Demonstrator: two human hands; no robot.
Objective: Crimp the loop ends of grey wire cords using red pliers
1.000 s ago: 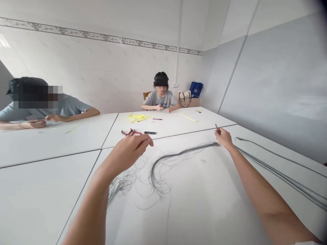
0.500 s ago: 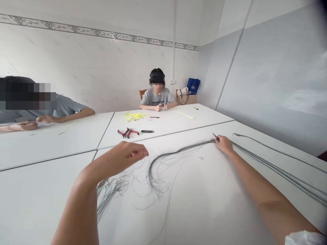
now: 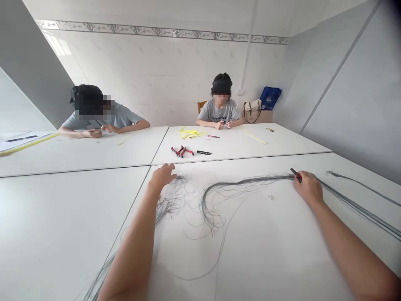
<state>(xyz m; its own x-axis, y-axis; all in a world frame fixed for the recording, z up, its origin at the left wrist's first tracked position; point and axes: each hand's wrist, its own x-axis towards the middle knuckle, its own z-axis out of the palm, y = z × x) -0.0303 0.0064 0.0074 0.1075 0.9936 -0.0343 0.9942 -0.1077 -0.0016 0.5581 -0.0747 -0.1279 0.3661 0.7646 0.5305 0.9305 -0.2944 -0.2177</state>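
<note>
My right hand (image 3: 308, 188) is closed around a small dark tool (image 3: 293, 171) with a red part, its kind unclear. It rests on a bundle of thin grey strands (image 3: 244, 182), which curves left and frays into loose curls. Beyond that hand, more grey strands (image 3: 354, 203) run off to the right. My left hand (image 3: 163, 174) has thumb and fingers apart, next to a small dark tuft of strands (image 3: 181, 178). Just below it lies a tangled heap of grey strands (image 3: 166, 207), partly hidden by my left forearm.
Red-handled pliers (image 3: 182, 151) and black snips (image 3: 204, 153) lie across the table seam. A thinner grey bundle (image 3: 354, 177) lies at right. Two people sit opposite, one person's hands (image 3: 224, 124) near yellow strips (image 3: 189, 133), the other's hands (image 3: 102, 130) at left.
The camera view has swung left. My left hand has reached forward, away from me, to beside the dark tuft. My right hand still holds the tool at the grey bundle.
</note>
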